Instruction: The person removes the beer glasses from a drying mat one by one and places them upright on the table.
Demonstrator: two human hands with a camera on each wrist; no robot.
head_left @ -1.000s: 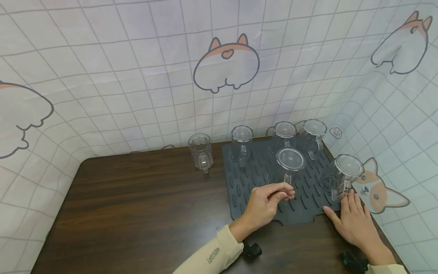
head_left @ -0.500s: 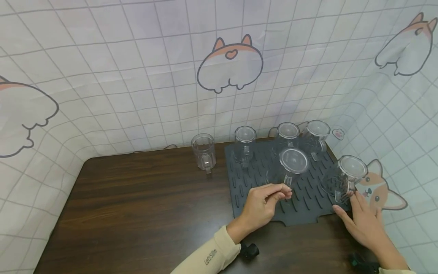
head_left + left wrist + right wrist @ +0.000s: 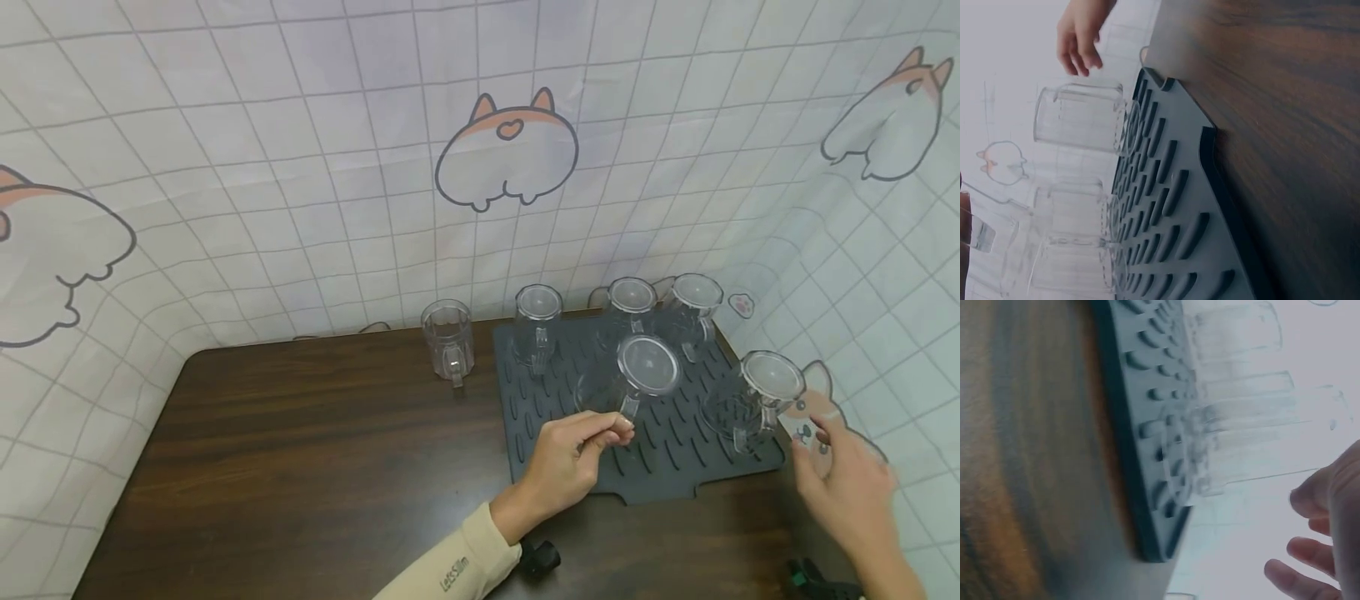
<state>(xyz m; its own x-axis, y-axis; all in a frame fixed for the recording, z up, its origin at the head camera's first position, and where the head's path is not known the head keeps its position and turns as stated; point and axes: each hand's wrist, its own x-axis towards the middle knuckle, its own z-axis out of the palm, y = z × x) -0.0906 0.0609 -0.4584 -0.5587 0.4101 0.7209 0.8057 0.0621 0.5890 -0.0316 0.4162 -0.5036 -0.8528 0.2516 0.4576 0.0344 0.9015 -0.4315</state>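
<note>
My left hand (image 3: 573, 458) pinches the handle of a clear glass mug (image 3: 649, 365). That mug is upside down and tilted over the dark grey drying mat (image 3: 660, 479), its base leaning right; whether its rim touches the mat I cannot tell. Beyond the mat's right front corner my right hand (image 3: 847, 483) hovers with loosely bent fingers, holding nothing. It is nearest to another upside-down glass mug (image 3: 772, 379). In the right wrist view the fingers (image 3: 1307, 556) are apart from the glass. The left wrist view shows part of the held mug's handle (image 3: 984, 234) at the left edge.
Along the mat's back stand three upside-down glass mugs: a left one (image 3: 538, 321), a middle one (image 3: 632, 308) and a right one (image 3: 693, 308). An upright glass mug (image 3: 448, 337) is on the wooden table (image 3: 322, 450) left of the mat. A patterned wall cloth (image 3: 322, 208) borders the table.
My right hand has lifted from beside the right front mug and moved right, away from the mat. The mug in my left hand has tilted further, its base shifting right.
</note>
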